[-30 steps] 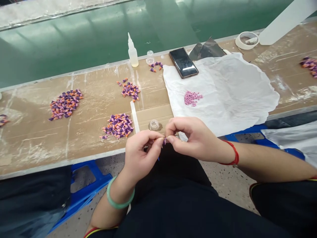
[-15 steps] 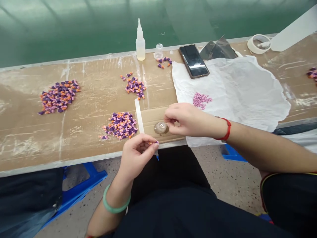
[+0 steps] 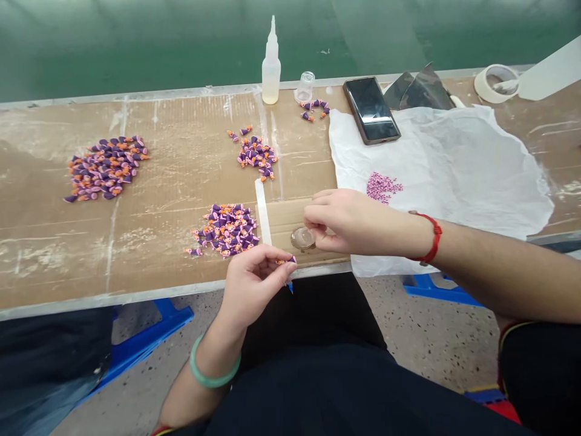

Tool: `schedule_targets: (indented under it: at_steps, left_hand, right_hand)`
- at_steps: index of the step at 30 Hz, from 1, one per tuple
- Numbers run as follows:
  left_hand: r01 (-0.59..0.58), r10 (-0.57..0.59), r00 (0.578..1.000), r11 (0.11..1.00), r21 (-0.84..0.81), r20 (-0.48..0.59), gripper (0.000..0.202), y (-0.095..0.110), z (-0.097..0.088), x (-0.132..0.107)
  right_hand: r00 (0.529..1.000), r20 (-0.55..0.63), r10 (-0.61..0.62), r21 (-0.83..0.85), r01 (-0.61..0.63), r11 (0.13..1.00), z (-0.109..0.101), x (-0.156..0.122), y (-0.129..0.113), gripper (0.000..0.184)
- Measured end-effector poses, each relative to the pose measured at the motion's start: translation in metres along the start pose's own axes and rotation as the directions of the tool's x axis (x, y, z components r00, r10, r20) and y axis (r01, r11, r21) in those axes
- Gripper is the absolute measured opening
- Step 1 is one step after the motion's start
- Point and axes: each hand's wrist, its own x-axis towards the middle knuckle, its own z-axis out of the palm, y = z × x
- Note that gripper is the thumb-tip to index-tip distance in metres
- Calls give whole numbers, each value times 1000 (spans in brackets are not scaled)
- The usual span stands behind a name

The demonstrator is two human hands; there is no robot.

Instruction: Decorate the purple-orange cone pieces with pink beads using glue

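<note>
A worker's left hand (image 3: 252, 278), a green bangle (image 3: 213, 366) at its wrist, pinches a tiny purple-and-pink clay figurine (image 3: 288, 260) between thumb and forefinger at the near edge of a cardboard-covered table (image 3: 181, 133). The right hand (image 3: 347, 221), its wrist ringed by a red cord bracelet (image 3: 431, 239), has its fingertips drawn close together at the rim of a small clear dish (image 3: 299, 239) — whether they grip anything cannot be told.

A heap of similar purple, pink and orange pieces (image 3: 229, 230) lies left of a white strip (image 3: 263, 212), near the left hand; a smaller cluster (image 3: 257, 154) sits beyond it and a larger pile (image 3: 106, 166) farther left. On crumpled white sheeting (image 3: 463, 163) at right, pink bits (image 3: 382, 186) are gathered below a dark smartphone (image 3: 371, 110). An upright squeeze bottle (image 3: 271, 79) — pale liquid in its base — and an inverted clear cup (image 3: 305, 86) stand along the far edge.
</note>
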Motion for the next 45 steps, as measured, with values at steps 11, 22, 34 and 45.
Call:
schedule_targets:
  at_steps: [11,22,34,45]
  left_hand:
    - [-157,161,987,893,-422,-28,17,15,16,-10]
    - [-230,235,971,890,-394,-35,19,19,23,-19]
    - [-281,288,957,893,-351,-33,21,20,25,-21]
    - [-254,231,966,932,-258,-116,8,25,27,-21]
  right_hand:
    - [964,67,258,863,-186,470,-22,-14,-41,13]
    - [986,7,166,863,-90,498,-27,-23,-52,13]
    - [980,-140,140,701,-1,713,-26,-27,-54,16]
    - [969,-230,85,632,83,770,-27,-25,-62,20]
